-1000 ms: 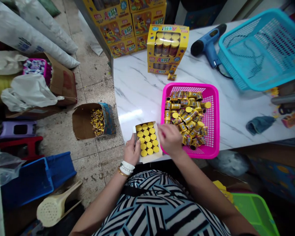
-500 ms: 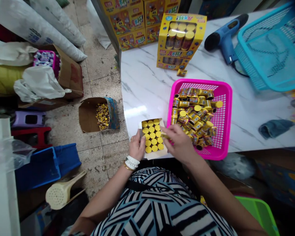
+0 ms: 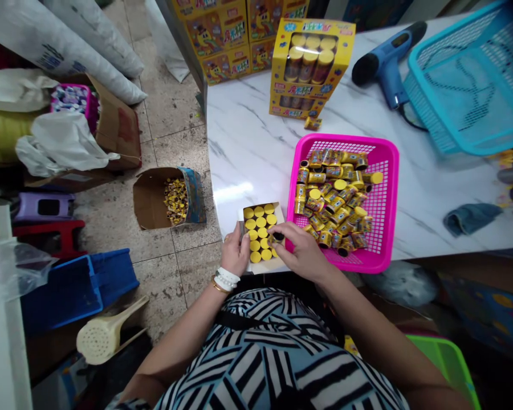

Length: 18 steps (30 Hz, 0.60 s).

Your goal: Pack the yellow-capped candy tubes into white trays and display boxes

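- Head view: our right hand clamps a tub, now dark end up, bringing it to the box's three o'clock; in or above, we cannot tell.
- Our left hand grips the box at eight o'clock.
- Pink basket crowds two o'clock; our right fingers hide some yellow caps.

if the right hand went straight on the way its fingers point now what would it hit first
Most likely the yellow caps in the open box: the right hand, holding a small tube, points left across them. Its height is hard to judge; it might pass over them towards the left hand.
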Tool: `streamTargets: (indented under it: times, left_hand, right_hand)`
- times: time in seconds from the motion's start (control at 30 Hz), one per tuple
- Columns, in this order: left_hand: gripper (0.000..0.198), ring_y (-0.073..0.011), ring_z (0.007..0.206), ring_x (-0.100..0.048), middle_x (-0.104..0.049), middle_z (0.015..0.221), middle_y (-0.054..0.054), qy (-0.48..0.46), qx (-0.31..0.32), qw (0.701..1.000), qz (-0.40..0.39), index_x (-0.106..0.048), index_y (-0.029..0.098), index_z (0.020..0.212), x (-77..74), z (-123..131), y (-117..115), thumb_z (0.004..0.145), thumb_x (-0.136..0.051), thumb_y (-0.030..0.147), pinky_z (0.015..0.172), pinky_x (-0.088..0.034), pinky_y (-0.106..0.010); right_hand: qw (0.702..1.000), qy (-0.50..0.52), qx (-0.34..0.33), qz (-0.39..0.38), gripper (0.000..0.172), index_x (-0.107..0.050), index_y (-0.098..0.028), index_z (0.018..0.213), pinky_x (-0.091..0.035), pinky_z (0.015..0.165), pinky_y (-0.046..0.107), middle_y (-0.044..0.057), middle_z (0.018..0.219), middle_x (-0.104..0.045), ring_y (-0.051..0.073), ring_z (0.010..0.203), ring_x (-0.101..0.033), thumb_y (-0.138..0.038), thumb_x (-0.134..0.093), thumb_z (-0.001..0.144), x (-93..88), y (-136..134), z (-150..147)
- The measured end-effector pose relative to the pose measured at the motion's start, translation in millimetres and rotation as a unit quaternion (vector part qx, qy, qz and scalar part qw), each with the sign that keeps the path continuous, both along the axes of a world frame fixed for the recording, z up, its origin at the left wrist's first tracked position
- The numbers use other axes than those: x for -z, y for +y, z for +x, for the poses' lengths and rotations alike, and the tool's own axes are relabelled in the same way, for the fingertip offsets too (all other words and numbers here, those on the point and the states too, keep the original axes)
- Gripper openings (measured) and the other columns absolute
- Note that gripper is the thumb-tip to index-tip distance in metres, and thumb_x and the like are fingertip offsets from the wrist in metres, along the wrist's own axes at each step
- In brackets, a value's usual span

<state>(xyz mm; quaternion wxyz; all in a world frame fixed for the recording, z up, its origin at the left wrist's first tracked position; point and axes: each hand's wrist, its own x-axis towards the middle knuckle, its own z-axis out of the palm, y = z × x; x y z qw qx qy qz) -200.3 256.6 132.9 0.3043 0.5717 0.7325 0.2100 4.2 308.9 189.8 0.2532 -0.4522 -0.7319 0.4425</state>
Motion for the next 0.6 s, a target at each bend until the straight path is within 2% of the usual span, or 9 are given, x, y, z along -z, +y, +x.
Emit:
streamTargets:
  times: [0.07,0.13,0.2,0.27,0.33,0.4,0.5,0.6]
  left_hand:
    - [0.055,-0.0253,0.097,-0.067,-0.072,0.109,-0.017,0.009,-0.002,1.0,0.004,-0.049,0.009,0.144,1.2,-3,2,0.1,-0.036,0.039,0.09,-0.052,-0.04]
    - [0.055,-0.0265,0.1,-0.068,-0.071,0.114,-0.019,0.022,-0.002,1.0,0.006,-0.053,0.008,0.141,1.2,-6,4,0.1,-0.033,0.04,0.091,-0.053,-0.041]
    - [0.055,-0.0274,0.1,-0.069,-0.071,0.116,-0.021,0.036,0.009,0.999,0.005,-0.054,0.007,0.139,-0.1,-9,7,0.1,-0.032,0.039,0.09,-0.053,-0.041]
    - [0.055,-0.0274,0.099,-0.069,-0.072,0.114,-0.019,0.044,0.021,0.999,0.002,-0.053,0.007,0.14,-2.4,-11,9,0.1,-0.032,0.038,0.089,-0.054,-0.041]
    - [0.054,-0.0268,0.098,-0.07,-0.073,0.111,-0.018,0.047,0.026,0.999,-0.003,-0.053,0.007,0.14,-4.4,-13,9,0.1,-0.032,0.036,0.088,-0.054,-0.04]
    - [0.054,-0.0264,0.096,-0.07,-0.074,0.11,-0.018,0.046,0.025,0.999,-0.009,-0.053,0.006,0.139,-5.5,-14,8,0.1,-0.032,0.035,0.086,-0.054,-0.039]
    - [0.053,-0.0259,0.093,-0.07,-0.074,0.106,-0.018,0.044,0.02,0.999,-0.01,-0.053,0.006,0.14,-5.2,-14,5,0.099,-0.033,0.034,0.084,-0.054,-0.038]
    - [0.053,-0.0252,0.092,-0.069,-0.074,0.104,-0.017,0.041,0.02,0.999,-0.003,-0.053,0.007,0.14,-4.1,-13,3,0.099,-0.033,0.034,0.084,-0.054,-0.039]
  right_hand:
    - [0.995,-0.061,0.028,0.076,0.02,-0.064,-0.022,0.11,-0.048,0.093,0.036,0.006,0.106,-0.07,0.022,0.1,-0.062,-0.021,-0.057,0.091,10.4,5,-5]
    - [0.979,-0.134,0.083,0.128,0.02,-0.064,-0.02,0.111,-0.046,0.092,0.038,0.008,0.104,-0.071,0.025,0.098,-0.06,-0.024,-0.057,0.092,23.7,12,-12]
    - [0.963,-0.19,0.122,0.147,0.024,-0.063,-0.017,0.112,-0.046,0.089,0.04,0.011,0.102,-0.07,0.027,0.097,-0.058,-0.027,-0.058,0.091,35.6,21,-20]
    - [0.956,-0.218,0.129,0.15,0.023,-0.064,-0.016,0.109,-0.047,0.088,0.042,0.013,0.096,-0.07,0.029,0.096,-0.056,-0.029,-0.06,0.09,41.4,27,-27]
    - [0.96,-0.196,0.138,0.144,0.021,-0.065,-0.016,0.104,-0.047,0.089,0.043,0.012,0.093,-0.07,0.029,0.097,-0.056,-0.03,-0.06,0.089,38.5,29,-31]
    - [0.974,-0.126,0.155,0.105,0.02,-0.065,-0.018,0.105,-0.049,0.088,0.039,0.009,0.095,-0.07,0.025,0.095,-0.059,-0.031,-0.057,0.092,28.1,26,-31]
    - [0.992,-0.05,0.113,0.023,0.025,-0.066,-0.022,0.112,-0.052,0.081,0.031,0.004,0.096,-0.067,0.018,0.087,-0.063,-0.028,-0.046,0.098,8.2,16,-27]
    - [0.985,-0.158,0.059,0.045,0.031,-0.061,-0.023,0.126,-0.051,0.073,0.03,0.007,0.101,-0.064,0.019,0.086,-0.063,-0.028,-0.051,0.097,-1.6,13,-27]
